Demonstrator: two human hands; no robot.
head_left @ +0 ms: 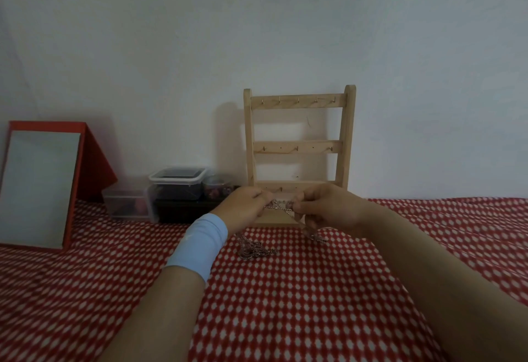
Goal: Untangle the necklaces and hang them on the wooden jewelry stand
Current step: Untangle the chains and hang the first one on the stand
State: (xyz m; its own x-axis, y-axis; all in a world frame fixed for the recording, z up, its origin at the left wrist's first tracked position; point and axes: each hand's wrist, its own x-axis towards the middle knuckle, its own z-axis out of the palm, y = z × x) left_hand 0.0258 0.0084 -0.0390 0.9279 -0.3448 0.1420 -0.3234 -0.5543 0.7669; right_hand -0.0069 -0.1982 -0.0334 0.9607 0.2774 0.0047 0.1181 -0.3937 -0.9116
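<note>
Grip: left hand (245, 204) and right hand (328, 210) each pinch a silver chain (281, 206) with curled fingers, and a short stretch runs between them.
Tangle: the tangled necklaces (254, 248) lie on the red checked cloth (285, 304), just below the left wrist.
Stand: the wooden jewelry stand (298, 144) is at the cloth's far edge, just behind the hands, with no chain on its hooks.
Risk: pulling the hands apart would likely tighten the knot or snap a link.

The stand (298, 144) sits far centre on the cloth (314, 290), against the wall (285, 33). Boxes (177, 187) sit left of it, a mirror (40, 187) farther left. The left hand (245, 204) and right hand (328, 207) meet before the stand's base, holding a chain (281, 205) between them. A heap (255, 248) of chain lies nearer, on the cloth.
</note>
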